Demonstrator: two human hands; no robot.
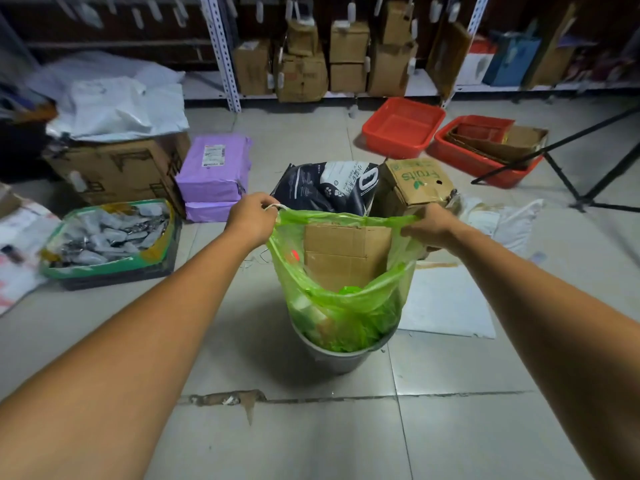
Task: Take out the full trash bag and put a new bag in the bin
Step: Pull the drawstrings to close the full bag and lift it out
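A translucent green trash bag (346,306) is stretched upward out of a grey round bin (337,356) on the tiled floor. Its lower part still sits inside the bin. A folded cardboard piece (346,254) and other waste show through the bag. My left hand (251,216) grips the bag's upper left rim and a white drawstring. My right hand (429,226) grips the upper right rim. Both hands hold the mouth of the bag wide apart above the bin.
Behind the bin lie a black pet-litter sack (325,185) and a "Fruits" carton (415,183). Purple parcels (214,168) and a green-lined crate (110,240) stand at left. Two red baskets (403,126) and a tripod (571,178) are at right. Shelves with boxes line the back.
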